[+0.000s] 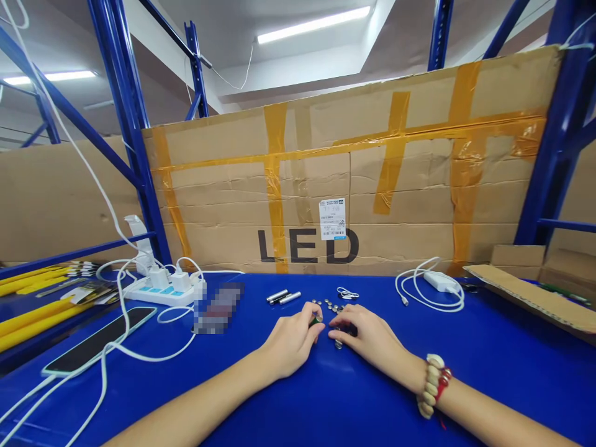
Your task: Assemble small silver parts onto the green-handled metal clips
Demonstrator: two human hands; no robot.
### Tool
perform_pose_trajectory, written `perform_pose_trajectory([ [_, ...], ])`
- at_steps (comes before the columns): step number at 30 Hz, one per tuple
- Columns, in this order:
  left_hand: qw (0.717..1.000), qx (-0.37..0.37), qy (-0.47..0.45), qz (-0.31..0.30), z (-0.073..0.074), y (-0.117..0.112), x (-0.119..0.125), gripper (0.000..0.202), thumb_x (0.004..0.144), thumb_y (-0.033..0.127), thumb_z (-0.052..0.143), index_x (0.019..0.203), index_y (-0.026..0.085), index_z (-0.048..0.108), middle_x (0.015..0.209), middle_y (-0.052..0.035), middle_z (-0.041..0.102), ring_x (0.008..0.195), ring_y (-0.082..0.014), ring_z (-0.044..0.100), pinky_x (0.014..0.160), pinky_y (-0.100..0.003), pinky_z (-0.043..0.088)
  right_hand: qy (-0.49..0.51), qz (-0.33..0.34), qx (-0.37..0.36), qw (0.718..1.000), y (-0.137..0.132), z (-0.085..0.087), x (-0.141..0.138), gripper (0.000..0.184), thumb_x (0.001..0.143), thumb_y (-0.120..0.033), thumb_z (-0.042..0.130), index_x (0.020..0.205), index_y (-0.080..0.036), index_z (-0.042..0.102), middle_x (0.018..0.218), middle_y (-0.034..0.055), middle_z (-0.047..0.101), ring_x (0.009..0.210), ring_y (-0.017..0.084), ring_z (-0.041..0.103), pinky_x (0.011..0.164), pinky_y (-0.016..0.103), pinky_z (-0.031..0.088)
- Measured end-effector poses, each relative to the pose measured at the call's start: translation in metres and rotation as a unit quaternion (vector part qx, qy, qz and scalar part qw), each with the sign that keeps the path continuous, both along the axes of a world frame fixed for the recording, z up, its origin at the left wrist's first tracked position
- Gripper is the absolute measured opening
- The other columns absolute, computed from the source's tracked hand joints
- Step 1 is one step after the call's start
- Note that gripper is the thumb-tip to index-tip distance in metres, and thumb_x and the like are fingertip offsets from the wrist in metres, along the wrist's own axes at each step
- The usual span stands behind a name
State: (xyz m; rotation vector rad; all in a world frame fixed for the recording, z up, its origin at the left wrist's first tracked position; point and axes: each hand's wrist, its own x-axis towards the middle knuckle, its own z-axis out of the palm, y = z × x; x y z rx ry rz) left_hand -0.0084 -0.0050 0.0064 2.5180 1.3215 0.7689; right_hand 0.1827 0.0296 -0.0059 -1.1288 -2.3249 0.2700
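Pinching a small dark part [316, 321], the left hand [291, 344] faces the right hand [367, 335], grip unclear, just before button cells [328, 305] seemingly kept reachable.

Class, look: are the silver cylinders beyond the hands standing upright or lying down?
Lying down: the small silver metal cylinders rest on their sides on the blue table.

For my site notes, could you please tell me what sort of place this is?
Probably a warehouse or small assembly workshop: blue steel racking, a taped cardboard carton marked LED standing behind, and a blue worktable where the left hand and right hand touch small round metal parts.
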Motion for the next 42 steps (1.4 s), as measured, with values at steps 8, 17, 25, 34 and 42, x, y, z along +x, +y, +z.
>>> perform_pose_trajectory([
  [8, 1.0, 0.006, -0.006, -0.014, 0.0014, -0.0019, 0.0008, 0.013, 0.091, 0.029, 0.032, 0.097, 0.019, 0.038, 0.071, 0.0014, 0.055, 0.063, -0.013, 0.052, 0.062, -0.022, 0.036, 0.009, 0.009, -0.017, 1.0, -0.0011, 0.0003, -0.0006, 0.017, 0.081, -0.036, 0.057, 0.086, -0.02, 0.064, 0.086, 0.0023, 0.062, 0.085, 0.018, 0.054, 0.076, 0.029, 0.039],
  [17, 0.999, 0.02, -0.018, -0.03, 0.0026, -0.0031, 0.0012, 0.013, 0.091, 0.029, 0.033, 0.097, 0.019, 0.039, 0.067, 0.003, 0.053, 0.059, -0.0121, 0.05, 0.06, -0.021, 0.035, -0.001, 0.009, -0.008, 1.0, -0.0019, 0.0017, -0.001, 0.02, 0.081, -0.039, 0.058, 0.085, -0.021, 0.064, 0.084, 0.0009, 0.061, 0.081, 0.015, 0.054, 0.071, 0.026, 0.039],
  [25, 0.999, 0.027, -0.02, -0.039, 0.002, -0.004, 0.001, 0.013, 0.091, 0.029, 0.033, 0.096, 0.02, 0.041, 0.064, 0.0039, 0.051, 0.057, -0.0119, 0.049, 0.058, -0.021, 0.033, 0.011, -0.003, 0.002, 1.0, -0.0068, 0.0048, -0.0026, 0.02, 0.082, -0.038, 0.057, 0.083, -0.019, 0.061, 0.086, 0.0003, 0.061, 0.083, 0.014, 0.055, 0.073, 0.025, 0.038],
  [34, 0.999, 0.046, -0.002, -0.028, -0.0004, -0.0013, -0.0001, 0.014, 0.09, 0.03, 0.035, 0.096, 0.02, 0.042, 0.065, 0.0038, 0.051, 0.058, -0.012, 0.049, 0.057, -0.021, 0.031, 0.014, -0.013, -0.008, 1.0, -0.0071, 0.0046, -0.0043, 0.023, 0.08, -0.04, 0.059, 0.083, -0.018, 0.055, 0.078, -0.0008, 0.06, 0.074, 0.013, 0.053, 0.065, 0.024, 0.037],
  [42, 0.998, 0.055, 0.014, -0.038, -0.0007, -0.0027, 0.0004, 0.016, 0.09, 0.033, 0.036, 0.095, 0.02, 0.043, 0.064, 0.004, 0.05, 0.055, -0.0112, 0.048, 0.055, -0.021, 0.031, 0.019, 0.007, 0.012, 1.0, -0.0049, 0.0019, -0.0032, 0.02, 0.083, -0.038, 0.055, 0.083, -0.019, 0.056, 0.078, -0.0012, 0.06, 0.074, 0.012, 0.053, 0.068, 0.025, 0.036],
])
